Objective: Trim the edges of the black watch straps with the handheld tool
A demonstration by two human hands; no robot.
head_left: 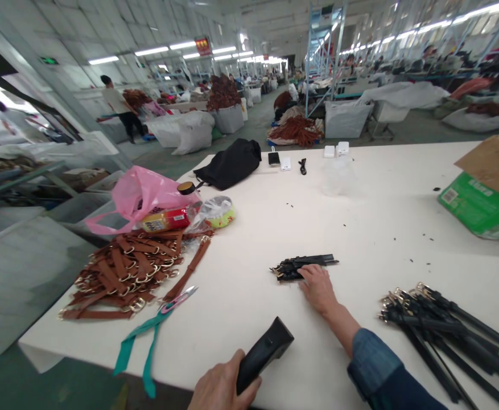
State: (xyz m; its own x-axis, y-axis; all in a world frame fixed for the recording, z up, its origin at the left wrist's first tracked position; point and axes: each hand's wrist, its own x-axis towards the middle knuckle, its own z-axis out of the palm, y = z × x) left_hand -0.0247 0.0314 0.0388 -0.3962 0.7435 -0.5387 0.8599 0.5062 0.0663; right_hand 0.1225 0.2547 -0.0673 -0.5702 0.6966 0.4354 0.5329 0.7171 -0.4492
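Note:
My left hand (223,387) is at the table's near edge, closed around a black handheld device (264,353) that points up and to the right. My right hand (316,287) reaches forward, fingers resting on a small bundle of black straps (302,266) lying mid-table; its fingers look loosely spread, flat on the bundle. A pile of long black straps with gold buckles (445,330) lies to the right of my right arm.
A heap of brown leather straps with gold rings (130,273) lies at the left, with thread snips on a teal ribbon (164,316) beside it. Behind are a pink plastic bag (142,193), a black bag (232,162), small chargers and a green box (479,205).

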